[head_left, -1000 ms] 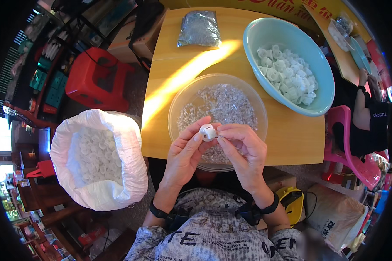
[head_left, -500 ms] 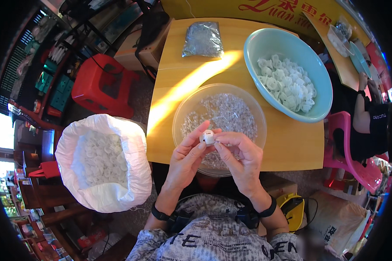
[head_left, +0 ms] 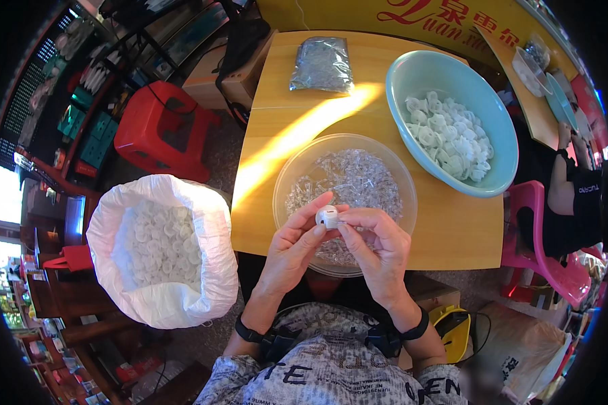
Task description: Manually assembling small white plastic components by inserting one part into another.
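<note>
My left hand (head_left: 292,251) and right hand (head_left: 378,251) pinch one small white plastic cap (head_left: 327,217) between their fingers. I judge little done: the teal bowl (head_left: 500,155) holds few caps, the white sack (head_left: 209,223) many.

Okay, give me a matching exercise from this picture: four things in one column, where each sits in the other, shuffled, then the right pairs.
Things:
1. small white cap
2. clear bowl
3. light blue bowl
4. white sack

Places:
A. on the floor, left of the table
B. far right part of the table
C. pinched between the left hand and right hand
D. near table edge, just beyond the hands

Pairs: 1-C, 2-D, 3-B, 4-A
</note>
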`<state>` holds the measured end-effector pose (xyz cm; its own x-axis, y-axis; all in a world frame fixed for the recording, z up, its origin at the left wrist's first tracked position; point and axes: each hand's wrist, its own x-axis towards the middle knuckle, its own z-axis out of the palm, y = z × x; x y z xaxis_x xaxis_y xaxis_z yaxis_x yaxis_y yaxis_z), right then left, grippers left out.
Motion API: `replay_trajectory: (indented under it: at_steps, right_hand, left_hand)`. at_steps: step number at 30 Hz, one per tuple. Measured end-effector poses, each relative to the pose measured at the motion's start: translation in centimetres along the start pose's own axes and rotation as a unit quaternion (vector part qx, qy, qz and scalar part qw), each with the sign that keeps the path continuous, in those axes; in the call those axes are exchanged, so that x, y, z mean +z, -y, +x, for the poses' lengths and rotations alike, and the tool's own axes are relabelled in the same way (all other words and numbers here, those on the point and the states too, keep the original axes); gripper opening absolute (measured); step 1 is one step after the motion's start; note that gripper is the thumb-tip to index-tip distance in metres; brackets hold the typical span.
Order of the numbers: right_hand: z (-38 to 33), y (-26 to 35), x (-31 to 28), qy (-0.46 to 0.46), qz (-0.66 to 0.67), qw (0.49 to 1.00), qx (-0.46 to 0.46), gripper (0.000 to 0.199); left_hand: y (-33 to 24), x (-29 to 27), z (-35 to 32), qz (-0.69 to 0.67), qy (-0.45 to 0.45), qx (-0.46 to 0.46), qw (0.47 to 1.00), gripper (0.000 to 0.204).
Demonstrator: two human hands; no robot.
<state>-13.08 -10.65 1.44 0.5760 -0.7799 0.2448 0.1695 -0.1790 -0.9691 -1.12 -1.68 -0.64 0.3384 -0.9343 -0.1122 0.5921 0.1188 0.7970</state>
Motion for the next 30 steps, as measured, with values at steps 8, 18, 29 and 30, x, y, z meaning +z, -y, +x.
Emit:
replay_trajectory:
  at_steps: [8, 18, 29, 30]
  right_hand:
    - [0.02, -0.02, -0.13, 0.003, -0.015, 1.0, 0.002, 0.014]
    - [-0.29, -0.22, -0.27, -0.001, 0.007, 1.0, 0.026, 0.011]
    - [-0.65, -0.77, -0.61, 0.001, 0.051, 0.997, 0.06, 0.009]
    - [-0.64, -0.76, -0.59, 0.003, 0.06, 0.996, 0.061, 0.01]
  left_hand:
    - [0.21, -0.04, 0.01, 0.007, 0.011, 0.013, 1.0, 0.044]
    - [0.29, -0.19, -0.16, 0.044, 0.014, 0.027, 0.999, 0.044]
    - [0.07, -0.36, -0.25, 0.124, -0.01, 0.045, 0.991, 0.045]
    - [0.12, -0.37, -0.26, 0.128, -0.017, 0.045, 0.991, 0.045]
